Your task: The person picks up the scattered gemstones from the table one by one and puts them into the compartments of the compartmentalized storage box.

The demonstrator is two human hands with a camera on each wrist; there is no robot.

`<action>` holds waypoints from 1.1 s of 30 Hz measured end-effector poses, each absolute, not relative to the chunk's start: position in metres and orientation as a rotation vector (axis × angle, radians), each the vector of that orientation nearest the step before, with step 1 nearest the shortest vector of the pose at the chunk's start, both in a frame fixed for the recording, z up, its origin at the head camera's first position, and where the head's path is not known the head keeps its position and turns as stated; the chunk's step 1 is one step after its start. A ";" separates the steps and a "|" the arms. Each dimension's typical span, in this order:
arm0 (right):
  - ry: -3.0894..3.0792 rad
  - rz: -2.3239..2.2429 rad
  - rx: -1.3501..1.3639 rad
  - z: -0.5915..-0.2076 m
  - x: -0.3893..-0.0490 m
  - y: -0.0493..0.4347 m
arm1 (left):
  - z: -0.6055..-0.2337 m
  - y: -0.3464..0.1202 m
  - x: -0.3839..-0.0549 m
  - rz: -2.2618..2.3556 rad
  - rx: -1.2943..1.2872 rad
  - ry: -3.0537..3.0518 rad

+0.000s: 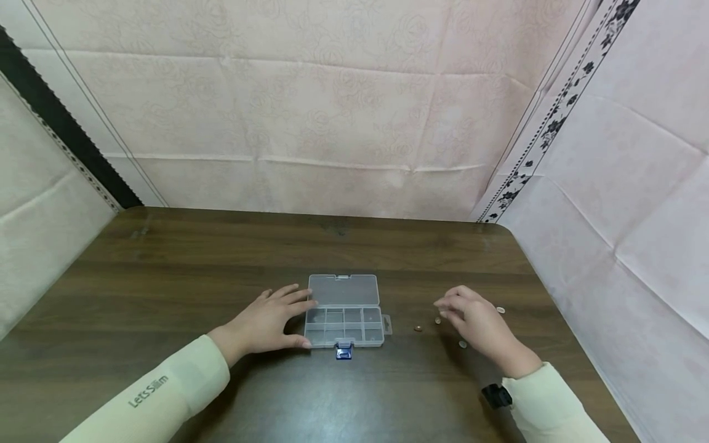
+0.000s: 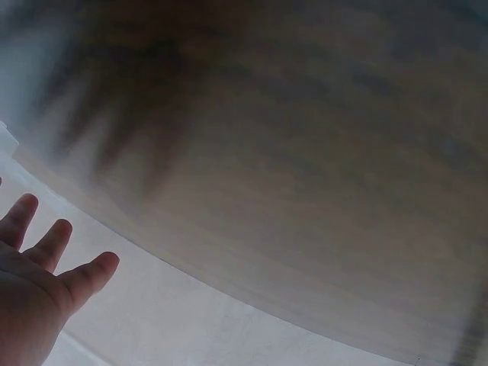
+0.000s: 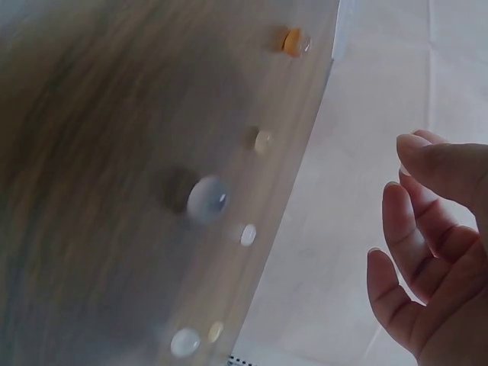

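Observation:
A clear plastic compartment box (image 1: 344, 326) lies on the table with its lid (image 1: 343, 290) folded back and a blue latch (image 1: 343, 352) at its front. My left hand (image 1: 271, 323) spreads along the box's left side, fingertips on its edge and thumb by the front corner. To the right, my right hand (image 1: 479, 323) is raised over the table, thumb and index finger pinching what looks like a tiny pale piece (image 3: 404, 171), mostly hidden. Around it lie a brown button-like piece (image 1: 418, 328), a pale round piece (image 1: 462, 344) and a white one (image 1: 501, 310).
The brown wooden table (image 1: 221, 246) meets a pale cloth backdrop (image 1: 332, 123) at its far edge. In the right wrist view several small round pieces lie on the tabletop, among them an orange one (image 3: 291, 43) and a larger whitish one (image 3: 206, 200).

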State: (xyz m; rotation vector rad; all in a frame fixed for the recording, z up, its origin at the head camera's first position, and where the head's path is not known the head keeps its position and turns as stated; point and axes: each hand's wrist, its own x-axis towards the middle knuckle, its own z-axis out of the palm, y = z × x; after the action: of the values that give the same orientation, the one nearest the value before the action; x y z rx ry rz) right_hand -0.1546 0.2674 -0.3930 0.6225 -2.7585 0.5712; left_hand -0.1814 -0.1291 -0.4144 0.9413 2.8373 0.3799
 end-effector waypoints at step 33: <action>-2.767 0.762 0.714 -0.399 -0.167 0.210 | -0.418 -0.129 -0.179 0.505 0.874 2.776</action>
State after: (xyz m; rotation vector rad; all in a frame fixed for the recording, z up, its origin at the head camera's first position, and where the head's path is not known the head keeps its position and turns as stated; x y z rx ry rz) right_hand -0.1675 0.2101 -0.3988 0.7144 -2.7674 0.7624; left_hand -0.1789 -0.1292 -0.4176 0.8735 2.7763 0.5051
